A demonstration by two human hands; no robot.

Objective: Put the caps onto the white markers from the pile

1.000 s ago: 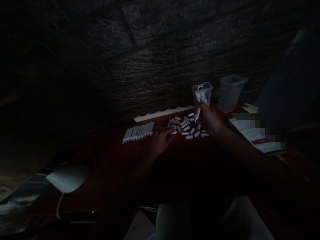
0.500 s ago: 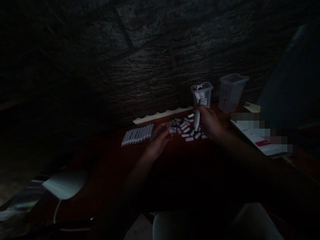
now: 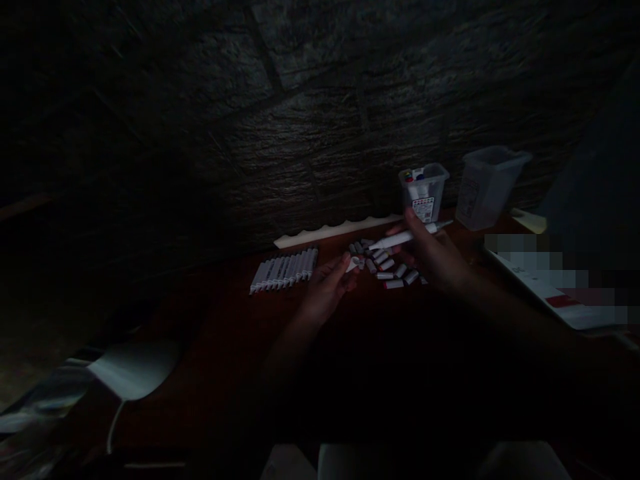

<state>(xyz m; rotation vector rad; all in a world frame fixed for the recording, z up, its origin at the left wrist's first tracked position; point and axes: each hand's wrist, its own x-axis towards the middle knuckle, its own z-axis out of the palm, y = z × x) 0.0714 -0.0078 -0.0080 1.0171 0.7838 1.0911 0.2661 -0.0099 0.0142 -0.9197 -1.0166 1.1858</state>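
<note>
My right hand (image 3: 433, 250) is closed round an uncapped white marker (image 3: 403, 239), which lies nearly level with one tip pointing left. Pinched in my left hand (image 3: 330, 283) is a small white marker cap (image 3: 353, 264), its open end facing the marker. A short gap separates the marker's tip from the cap. Beneath and beyond my hands, several loose marker caps (image 3: 385, 275) lie scattered on the dark reddish table (image 3: 220, 333). To the left of my left hand, several uncapped white markers (image 3: 285, 270) rest side by side in a row.
A clear plastic bin (image 3: 437, 190) with markers stands behind my right hand. Beside it is a second clear bin (image 3: 490, 190). A wavy-edged pale strip (image 3: 340, 231) lies along the stone wall (image 3: 310, 120). A partly blurred tablet-like object (image 3: 545, 293) is at right, a white lamp-like shade (image 3: 135, 370) at left.
My right hand has turned the marker from upright to nearly level, its tip now toward the cap. My left hand has turned the cap's open end to the right. The view has shifted slightly.
</note>
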